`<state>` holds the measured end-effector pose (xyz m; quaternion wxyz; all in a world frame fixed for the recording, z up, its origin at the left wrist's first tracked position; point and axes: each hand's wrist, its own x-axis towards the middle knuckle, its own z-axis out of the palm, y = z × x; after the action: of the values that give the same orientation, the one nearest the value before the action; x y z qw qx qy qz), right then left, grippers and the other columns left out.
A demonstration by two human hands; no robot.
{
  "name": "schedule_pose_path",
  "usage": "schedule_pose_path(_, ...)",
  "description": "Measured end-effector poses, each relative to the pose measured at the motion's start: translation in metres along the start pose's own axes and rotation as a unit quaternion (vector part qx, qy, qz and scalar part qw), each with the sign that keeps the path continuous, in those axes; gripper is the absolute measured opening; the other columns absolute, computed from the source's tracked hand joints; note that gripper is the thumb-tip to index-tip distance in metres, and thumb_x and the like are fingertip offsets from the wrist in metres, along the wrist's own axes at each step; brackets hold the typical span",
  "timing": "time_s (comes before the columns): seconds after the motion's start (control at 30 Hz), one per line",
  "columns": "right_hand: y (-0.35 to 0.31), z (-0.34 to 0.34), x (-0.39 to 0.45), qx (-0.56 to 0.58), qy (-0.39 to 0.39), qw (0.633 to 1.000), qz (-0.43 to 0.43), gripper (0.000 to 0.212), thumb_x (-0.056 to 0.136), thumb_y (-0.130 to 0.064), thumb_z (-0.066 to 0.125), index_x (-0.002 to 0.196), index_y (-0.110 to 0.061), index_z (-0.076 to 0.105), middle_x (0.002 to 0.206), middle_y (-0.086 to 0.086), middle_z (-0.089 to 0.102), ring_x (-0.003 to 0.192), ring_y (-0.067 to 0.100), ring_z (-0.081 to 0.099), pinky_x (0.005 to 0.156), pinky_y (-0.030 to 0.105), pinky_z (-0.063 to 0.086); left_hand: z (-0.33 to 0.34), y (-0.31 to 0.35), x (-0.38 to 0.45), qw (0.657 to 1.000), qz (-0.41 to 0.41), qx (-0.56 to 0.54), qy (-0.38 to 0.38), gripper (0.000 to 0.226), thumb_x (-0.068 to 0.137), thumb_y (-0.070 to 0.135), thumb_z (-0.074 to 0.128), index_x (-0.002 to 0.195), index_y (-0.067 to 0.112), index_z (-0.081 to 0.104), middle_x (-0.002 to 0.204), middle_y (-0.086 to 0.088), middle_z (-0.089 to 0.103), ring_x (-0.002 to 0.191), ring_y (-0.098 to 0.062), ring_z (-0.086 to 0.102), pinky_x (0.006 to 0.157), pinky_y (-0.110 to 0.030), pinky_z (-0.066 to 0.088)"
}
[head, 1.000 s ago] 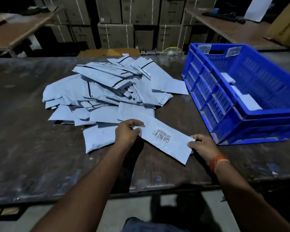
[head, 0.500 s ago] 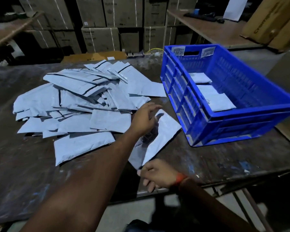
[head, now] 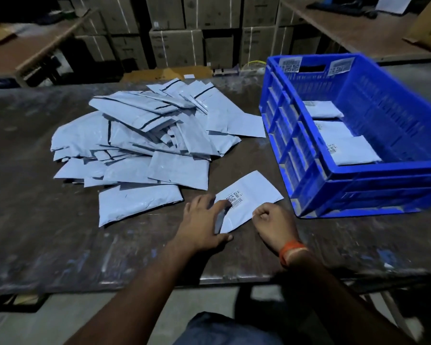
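1. The desk [head: 47, 232] is dark and scuffed, and it carries everything below.
2. A wall of stacked cardboard boxes [head: 177, 46] stands behind the desk's back edge.
3. The blue crate [head: 309, 155] sits at the right end of the desk, skewed to its edges, with one corner turned toward the front edge.
4. A heap of grey mailers [head: 139, 135] spreads over the middle of the desk, from the back edge toward the front. It lies well apart from the crate.
5. Three white packets [head: 353, 151] lie flat on the crate's floor and overlap one another.
6. The labelled mailer [head: 251, 192] lies flat on the desk near the front edge, right of the middle. It is between the heap and the crate and slants toward the crate's near corner.
7. The left hand [head: 202, 225] rests on the mailer's near left end. Its fingers [head: 217, 205] are released and spread flat on the mailer, and the thumb is down on the desk.
8. The right hand [head: 275, 222] is at the mailer's near right edge. Its fingers [head: 260, 215] are curled in, grasping that edge.
9. An orange wristband [head: 290, 250] circles the right wrist.
10. A barcode label [head: 234, 196] faces up on the mailer, just beside the left fingertips.
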<state>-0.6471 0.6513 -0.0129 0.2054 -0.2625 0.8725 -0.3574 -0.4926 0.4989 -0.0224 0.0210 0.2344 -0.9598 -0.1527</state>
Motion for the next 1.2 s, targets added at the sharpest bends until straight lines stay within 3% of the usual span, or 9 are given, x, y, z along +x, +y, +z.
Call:
schedule_pose_path(0.17,0.003,0.002,-0.001,0.006,0.035,0.999,-0.035,0.009,0.08,-0.015,0.063,0.076,-0.022,0.067,0.07,-0.01,0.068,0.071,0.006,0.064,0.062,0.022,0.047,-0.009,-0.03,0.0,0.997,0.077,-0.001,-0.015,0.054,0.082,0.044,0.049,0.135,0.039,0.054,0.146,-0.001,0.046,0.143,-0.032,0.029,0.116,-0.052,0.029)
schedule_pose_path(0.3,0.005,0.009,-0.004,0.008,0.054,0.995,-0.08,0.01,0.079,-0.01,0.061,0.081,-0.018,0.068,0.068,-0.008,0.066,0.063,0.008,0.062,0.064,0.026,0.051,-0.011,-0.044,0.0,0.993,0.117,-0.024,-0.021,0.058,0.081,0.042,0.043,0.138,0.034,0.055,0.147,-0.005,0.046,0.142,-0.032,0.035,0.119,-0.049,0.027)
schedule_pose_path(0.37,0.006,0.014,-0.004,-0.018,0.083,0.988,-0.127,0.016,0.078,-0.015,0.056,0.088,-0.016,0.069,0.083,-0.001,0.068,0.074,0.017,0.065,0.072,0.031,0.054,-0.009,-0.039,-0.001,0.993,0.106,-0.04,-0.018,0.062,0.087,0.046,0.048,0.147,0.03,0.045,0.156,-0.005,0.037,0.148,-0.028,0.025,0.122,-0.047,0.022)
schedule_pose_path(0.53,-0.004,0.035,0.004,-0.135,0.106,0.958,-0.229,0.051,0.087,-0.035,0.039,0.127,-0.013,0.061,0.133,0.007,0.057,0.124,0.029,0.052,0.105,0.043,0.043,0.004,-0.004,0.005,0.996,0.028,-0.013,0.085,0.058,0.104,0.042,0.028,0.156,0.018,0.031,0.164,-0.008,0.023,0.153,-0.032,0.012,0.122,-0.046,0.021)
schedule_pose_path(0.6,-0.011,0.042,0.005,-0.193,0.082,0.951,-0.228,0.059,0.094,-0.042,0.031,0.144,-0.017,0.048,0.154,0.005,0.04,0.144,0.024,0.032,0.113,0.043,0.035,0.011,0.007,0.01,0.996,0.001,-0.02,0.09,0.059,0.104,0.041,0.024,0.157,0.016,0.029,0.166,-0.009,0.02,0.154,-0.032,0.009,0.122,-0.045,0.02)
schedule_pose_path(0.7,-0.011,0.054,0.007,-0.285,0.052,0.931,-0.221,0.064,0.098,-0.045,0.014,0.154,-0.02,0.033,0.165,0.004,0.02,0.153,0.021,0.012,0.118,0.041,0.024,0.024,0.011,0.014,0.996,-0.035,-0.014,0.076,0.059,0.103,0.04,0.021,0.157,0.018,0.027,0.167,-0.007,0.018,0.154,-0.03,0.009,0.122,-0.048,0.018)
schedule_pose_path(0.93,0.009,0.052,0.009,-0.349,0.027,0.92,-0.178,0.065,0.098,-0.052,0.013,0.158,-0.029,0.019,0.166,0.002,0.014,0.154,0.023,0.006,0.119,0.045,0.016,0.029,-0.013,0.007,0.994,-0.075,0.052,0.065,0.057,0.104,0.044,0.02,0.159,0.032,0.018,0.168,-0.004,0.015,0.154,-0.029,0.009,0.122,-0.051,0.019)
schedule_pose_path(1.13,0.02,0.04,0.01,-0.362,0.035,0.922,-0.132,0.066,0.096,-0.056,0.011,0.158,-0.034,0.018,0.166,0.001,0.016,0.153,0.024,0.011,0.119,0.05,0.018,0.023,-0.034,0.0,0.993,-0.098,0.046,0.047,0.057,0.104,0.046,0.018,0.16,0.038,0.01,0.169,-0.002,0.005,0.155,-0.029,0.006,0.12,-0.054,0.021)
schedule_pose_path(1.2,0.023,0.034,0.009,-0.369,0.039,0.92,-0.124,0.066,0.096,-0.056,0.012,0.157,-0.035,0.019,0.166,0.0,0.016,0.153,0.025,0.011,0.119,0.049,0.019,0.021,-0.039,-0.003,0.993,-0.1,0.05,0.044,0.057,0.103,0.047,0.017,0.159,0.039,0.01,0.17,-0.002,0.003,0.153,-0.03,0.013,0.119,-0.054,0.023)
